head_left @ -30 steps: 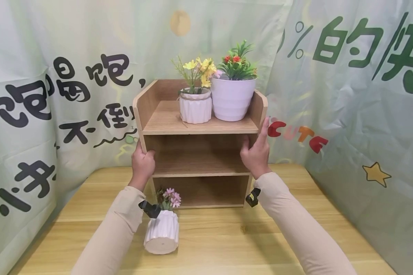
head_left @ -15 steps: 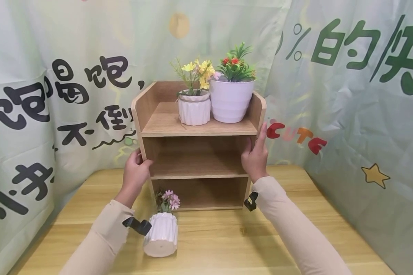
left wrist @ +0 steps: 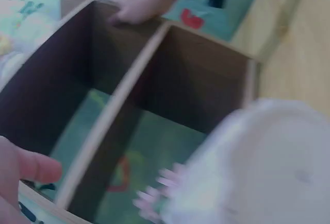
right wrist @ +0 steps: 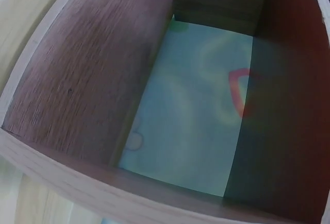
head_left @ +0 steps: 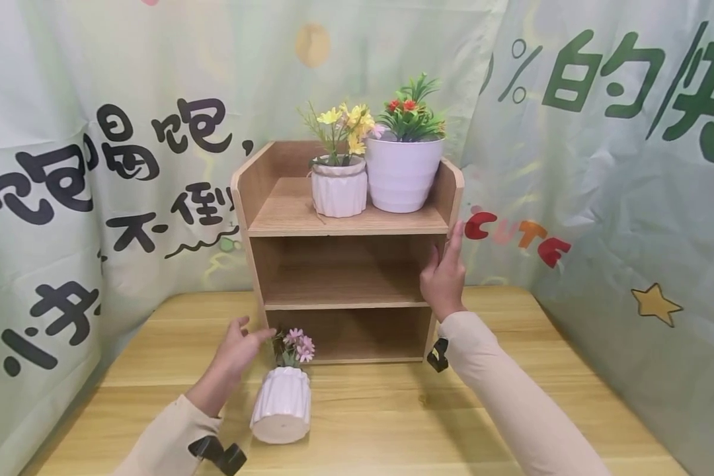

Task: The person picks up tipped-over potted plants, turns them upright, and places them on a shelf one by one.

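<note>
A small wooden shelf unit point(head_left: 348, 305) with three levels stands on the table. My right hand point(head_left: 444, 284) grips its right side panel, the thumb on the inner side and the fingers along the outside. My left hand point(head_left: 233, 354) is off the shelf, fingers loosely spread, beside the lower left. Near it a white fluted flowerpot point(head_left: 282, 400) lies on its side, its base facing me and its pink flowers point(head_left: 299, 345) pointing toward the shelf. The left wrist view shows the pot's base point(left wrist: 283, 157) up close and my left thumb point(left wrist: 38, 167) apart from it.
On the top level stand a white pot point(head_left: 339, 192) with yellow flowers and a larger white pot point(head_left: 403, 175) with red flowers. The lower levels have an open back. A printed curtain point(head_left: 595, 172) hangs behind the wooden table point(head_left: 381, 423).
My left hand has let go of the shelf's left side and moved down, close to the lying flowerpot. My right hand stays on the right panel. The shelf and pots have not moved.
</note>
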Demonstrator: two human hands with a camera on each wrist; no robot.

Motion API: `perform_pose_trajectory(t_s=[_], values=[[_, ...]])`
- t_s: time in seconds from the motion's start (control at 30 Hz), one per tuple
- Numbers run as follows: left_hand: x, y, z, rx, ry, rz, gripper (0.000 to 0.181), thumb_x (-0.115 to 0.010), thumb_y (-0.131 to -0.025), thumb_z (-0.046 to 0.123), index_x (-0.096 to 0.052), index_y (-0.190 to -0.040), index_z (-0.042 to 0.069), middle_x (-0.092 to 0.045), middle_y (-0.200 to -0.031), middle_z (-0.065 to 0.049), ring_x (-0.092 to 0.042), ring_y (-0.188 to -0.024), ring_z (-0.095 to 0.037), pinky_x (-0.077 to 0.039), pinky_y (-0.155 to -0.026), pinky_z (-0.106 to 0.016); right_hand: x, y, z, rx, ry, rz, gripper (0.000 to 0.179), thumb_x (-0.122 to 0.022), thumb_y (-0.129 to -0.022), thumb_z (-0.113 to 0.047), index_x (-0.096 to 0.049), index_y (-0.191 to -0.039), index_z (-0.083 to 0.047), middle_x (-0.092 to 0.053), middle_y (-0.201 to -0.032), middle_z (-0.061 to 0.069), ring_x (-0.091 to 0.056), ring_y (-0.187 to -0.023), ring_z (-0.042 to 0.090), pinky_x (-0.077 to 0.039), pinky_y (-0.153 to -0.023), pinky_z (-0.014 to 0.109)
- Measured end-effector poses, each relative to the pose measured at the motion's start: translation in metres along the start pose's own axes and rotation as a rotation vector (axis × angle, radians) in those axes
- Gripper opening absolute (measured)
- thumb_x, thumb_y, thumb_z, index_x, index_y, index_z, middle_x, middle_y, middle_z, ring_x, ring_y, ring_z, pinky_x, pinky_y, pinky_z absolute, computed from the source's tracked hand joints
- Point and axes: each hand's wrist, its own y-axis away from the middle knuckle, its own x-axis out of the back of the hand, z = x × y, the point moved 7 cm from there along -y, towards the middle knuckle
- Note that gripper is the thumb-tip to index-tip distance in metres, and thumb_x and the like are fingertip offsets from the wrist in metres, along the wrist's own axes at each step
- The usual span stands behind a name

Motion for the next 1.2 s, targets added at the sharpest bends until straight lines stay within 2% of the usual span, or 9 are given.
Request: perform_pose_trajectory(t_s=[0.07, 0.17, 0.27, 0.33, 0.57, 0.67, 0.83, 1.03, 1.2], values=[[-0.006, 0.004, -0.014, 0.039, -0.067, -0.046, 0.093, -0.060, -0.091, 0.039, -0.002, -0.152, -0.002, -0.010, -0.150, -0.037, -0.017, -0.134, -0.056, -0.020, -0.103, -0.069, 0.000, 0.000, 0.001, -0.002, 0.002, -0.001, 0.060, -0.051, -0.095, -0.001, -0.023, -0.149, -0.005, -0.049, -0.135, 0.030, -0.059, -0.094, 0.053, -0.047, -0.083, 0.061], [-0.015, 0.011, -0.032, 0.072, -0.104, -0.116, 0.101, -0.060, -0.088, 0.053, -0.001, -0.152, 0.000, -0.015, -0.146, -0.041, -0.023, -0.129, -0.060, -0.031, -0.094, -0.072, 0.000, 0.001, 0.001, -0.007, -0.004, 0.003, 0.058, -0.051, -0.095, 0.000, -0.025, -0.147, -0.002, -0.049, -0.137, 0.028, -0.059, -0.093, 0.053, -0.048, -0.082, 0.061], [-0.023, 0.020, -0.040, 0.063, -0.125, -0.155, 0.102, -0.059, -0.088, 0.057, -0.002, -0.152, 0.002, -0.019, -0.143, -0.044, -0.035, -0.121, -0.061, -0.041, -0.087, -0.068, -0.001, 0.002, 0.001, -0.010, -0.009, 0.007, 0.058, -0.051, -0.095, 0.000, -0.026, -0.147, -0.001, -0.048, -0.138, 0.027, -0.059, -0.090, 0.053, -0.048, -0.082, 0.061], [-0.026, 0.024, -0.041, 0.047, -0.164, -0.155, 0.101, -0.058, -0.088, 0.058, -0.004, -0.152, 0.003, -0.019, -0.143, -0.044, -0.043, -0.113, -0.059, -0.046, -0.083, -0.065, -0.002, 0.002, 0.001, -0.010, -0.010, 0.005, 0.058, -0.051, -0.095, -0.001, -0.025, -0.147, -0.001, -0.048, -0.139, 0.026, -0.059, -0.090, 0.053, -0.048, -0.083, 0.060], [-0.038, 0.029, -0.045, -0.007, -0.254, -0.165, 0.101, -0.061, -0.087, 0.057, -0.008, -0.151, 0.001, -0.023, -0.143, -0.044, -0.033, -0.123, -0.062, -0.035, -0.095, -0.067, -0.003, 0.001, 0.001, -0.011, -0.012, -0.014, 0.060, -0.050, -0.096, -0.001, -0.023, -0.149, -0.005, -0.047, -0.140, 0.026, -0.059, -0.099, 0.052, -0.047, -0.088, 0.057], [-0.041, 0.027, -0.050, -0.021, -0.295, -0.153, 0.100, -0.063, -0.085, 0.056, -0.012, -0.151, 0.001, -0.028, -0.140, -0.044, -0.043, -0.115, -0.059, -0.043, -0.089, -0.064, -0.002, 0.001, 0.001, -0.020, -0.007, -0.019, 0.060, -0.050, -0.096, -0.002, -0.022, -0.149, -0.006, -0.048, -0.139, 0.027, -0.059, -0.094, 0.052, -0.047, -0.087, 0.057], [-0.045, 0.024, -0.059, -0.007, -0.263, -0.157, 0.100, -0.065, -0.084, 0.057, -0.014, -0.152, 0.004, -0.029, -0.137, -0.046, -0.048, -0.110, -0.056, -0.051, -0.078, -0.058, 0.000, 0.001, 0.001, -0.022, -0.005, -0.021, 0.062, -0.050, -0.096, -0.002, -0.021, -0.150, -0.008, -0.048, -0.138, 0.027, -0.060, -0.091, 0.053, -0.048, -0.086, 0.058], [-0.044, 0.026, -0.061, -0.006, -0.253, -0.144, 0.099, -0.064, -0.084, 0.056, -0.013, -0.152, 0.005, -0.034, -0.132, -0.046, -0.053, -0.103, -0.051, -0.054, -0.066, -0.053, 0.000, -0.001, 0.001, -0.021, -0.025, -0.024, 0.059, -0.049, -0.096, -0.001, -0.023, -0.149, -0.004, -0.045, -0.142, 0.025, -0.058, -0.100, 0.052, -0.046, -0.089, 0.058], [-0.041, 0.029, -0.063, -0.018, -0.252, -0.151, 0.100, -0.073, -0.080, 0.049, -0.017, -0.151, 0.008, -0.040, -0.129, -0.043, -0.055, -0.101, -0.049, -0.054, -0.069, -0.055, -0.001, 0.001, 0.001, -0.026, -0.024, -0.023, 0.062, -0.050, -0.096, 0.000, -0.021, -0.150, -0.007, -0.045, -0.142, 0.025, -0.056, -0.105, 0.051, -0.045, -0.092, 0.057]])
